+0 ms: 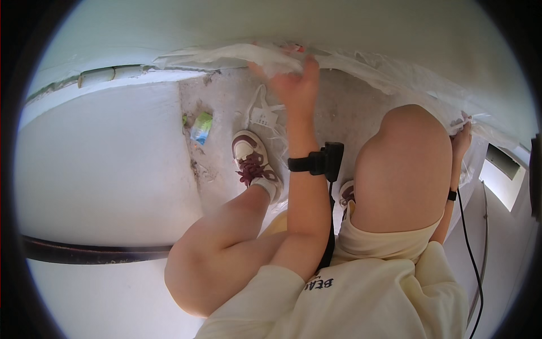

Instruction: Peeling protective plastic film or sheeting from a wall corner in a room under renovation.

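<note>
A long strip of clear plastic film runs along the lower edge of the pale surface in front of me. My left hand, blurred, reaches up to this film with its fingers apart; some fingertips are hidden at the film, so its grip is unclear. Beyond my raised right knee, my right hand holds a bunched part of the film at the far right. A red thing shows by the film just above my left hand. Below that hand, a white tag with writing lies on the floor beside thin white strips.
A green and blue wrapper lies on the dirty floor, left of my shoe. A white panel fills the left side, with a dark pipe along its lower edge. A black cable hangs at the right, near a rectangular opening.
</note>
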A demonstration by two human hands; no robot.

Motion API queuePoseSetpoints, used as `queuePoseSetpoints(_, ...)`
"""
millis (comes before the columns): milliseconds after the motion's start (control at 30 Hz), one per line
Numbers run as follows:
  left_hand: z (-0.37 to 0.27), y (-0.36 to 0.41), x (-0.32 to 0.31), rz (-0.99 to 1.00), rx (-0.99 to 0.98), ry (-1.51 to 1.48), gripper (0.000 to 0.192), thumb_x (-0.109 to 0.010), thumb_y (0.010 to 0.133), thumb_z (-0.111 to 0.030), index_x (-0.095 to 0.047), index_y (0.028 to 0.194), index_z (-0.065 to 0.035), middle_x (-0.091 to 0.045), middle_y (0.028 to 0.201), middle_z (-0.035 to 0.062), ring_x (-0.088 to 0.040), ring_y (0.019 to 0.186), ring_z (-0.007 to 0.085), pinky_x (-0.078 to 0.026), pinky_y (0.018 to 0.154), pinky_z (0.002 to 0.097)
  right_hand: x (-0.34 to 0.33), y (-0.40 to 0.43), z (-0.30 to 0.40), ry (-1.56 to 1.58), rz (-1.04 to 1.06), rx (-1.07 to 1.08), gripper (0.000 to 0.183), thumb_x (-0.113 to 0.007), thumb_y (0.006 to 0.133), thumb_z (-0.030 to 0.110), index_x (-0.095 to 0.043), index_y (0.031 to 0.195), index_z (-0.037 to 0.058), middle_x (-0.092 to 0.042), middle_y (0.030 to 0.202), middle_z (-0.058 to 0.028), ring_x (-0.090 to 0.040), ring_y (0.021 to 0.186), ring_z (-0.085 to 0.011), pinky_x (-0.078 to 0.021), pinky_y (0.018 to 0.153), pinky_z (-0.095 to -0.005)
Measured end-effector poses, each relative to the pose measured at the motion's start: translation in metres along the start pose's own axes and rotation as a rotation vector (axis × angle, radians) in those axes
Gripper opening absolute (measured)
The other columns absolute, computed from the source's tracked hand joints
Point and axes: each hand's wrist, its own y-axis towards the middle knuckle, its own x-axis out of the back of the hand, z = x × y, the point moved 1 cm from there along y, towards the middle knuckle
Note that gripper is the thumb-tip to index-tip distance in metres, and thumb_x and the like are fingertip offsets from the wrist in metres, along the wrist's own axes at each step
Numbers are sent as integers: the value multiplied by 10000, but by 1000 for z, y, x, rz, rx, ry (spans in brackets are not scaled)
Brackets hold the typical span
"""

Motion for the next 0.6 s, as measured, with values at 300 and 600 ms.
queuePoseSetpoints(300,21,-2,6,-64,25,-102,540,-535,643,75,-226,1072,-35,-426,858,86,-460,735,151,-365,723,256,-3,-1,4,-73,-30,37,294,-346,825,211,-419,1035,18,-481,784,-26,-455,650,-102,-408,594,-250)
queuePoseSetpoints(600,27,2,15,62,-159,325,214,-527,665,36,-427,855,27,-468,821,76,-432,790,141,-307,782,264,-20,-10,9,-49,-113,22,301,-341,825,243,-466,978,17,-441,750,-27,-435,675,-115,-393,622,-258)
